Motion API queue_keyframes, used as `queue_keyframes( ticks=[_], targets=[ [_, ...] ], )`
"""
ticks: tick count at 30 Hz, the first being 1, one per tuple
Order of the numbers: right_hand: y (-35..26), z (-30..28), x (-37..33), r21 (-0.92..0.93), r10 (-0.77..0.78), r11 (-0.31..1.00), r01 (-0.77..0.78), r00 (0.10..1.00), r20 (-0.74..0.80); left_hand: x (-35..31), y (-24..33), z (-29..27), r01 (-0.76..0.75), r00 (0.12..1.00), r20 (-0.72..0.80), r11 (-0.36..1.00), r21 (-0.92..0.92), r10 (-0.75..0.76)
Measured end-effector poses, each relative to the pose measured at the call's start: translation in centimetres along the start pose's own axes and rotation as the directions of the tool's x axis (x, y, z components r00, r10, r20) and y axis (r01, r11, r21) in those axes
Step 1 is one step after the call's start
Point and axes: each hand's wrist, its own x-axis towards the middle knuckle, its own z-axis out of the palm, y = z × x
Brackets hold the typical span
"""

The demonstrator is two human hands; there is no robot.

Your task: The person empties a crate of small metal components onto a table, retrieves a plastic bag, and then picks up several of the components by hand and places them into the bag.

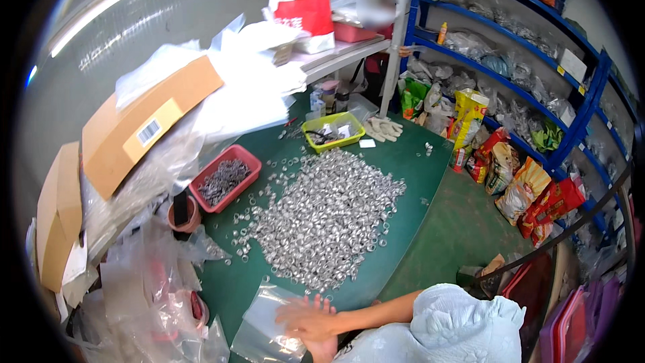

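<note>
A big heap of small silver metal rings covers the middle of the green tabletop. At the heap's near edge, my right hand reaches in from the right, fingers stretched out and apart. It lies across my left hand, whose palm is partly hidden beneath it while its extended fingertips show beyond. Neither hand appears to hold anything. Clear plastic bags lie flat under and beside the right hand's fingers.
Left of the heap stand a pink tray of grey metal parts and a round pot with a dark object. Behind are a yellow-green basket and gloves. Cardboard and plastic sheets crowd the left; blue shelves stand right.
</note>
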Motion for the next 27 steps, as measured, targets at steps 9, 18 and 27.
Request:
queue_keyframes(
  ticks=[9,18,27],
  targets=[
    [7.5,-13.0,-6.4,0.992,0.458,-0.084,-0.090,0.881,0.119,1.4,-8.5,14.9,-0.572,0.819,0.571,0.162,0.804,0.056],
    [4.7,-25.4,-14.6,0.992,0.628,0.036,-0.118,0.775,0.070,8.8,-22.5,12.7,-0.506,0.840,0.538,-0.258,0.823,0.069],
    [8.1,-26.4,-20.7,-0.086,0.250,0.947,-0.309,0.880,-0.403,8.4,-30.5,10.3,0.556,0.815,-0.036,0.763,0.328,-0.578]
  ],
)
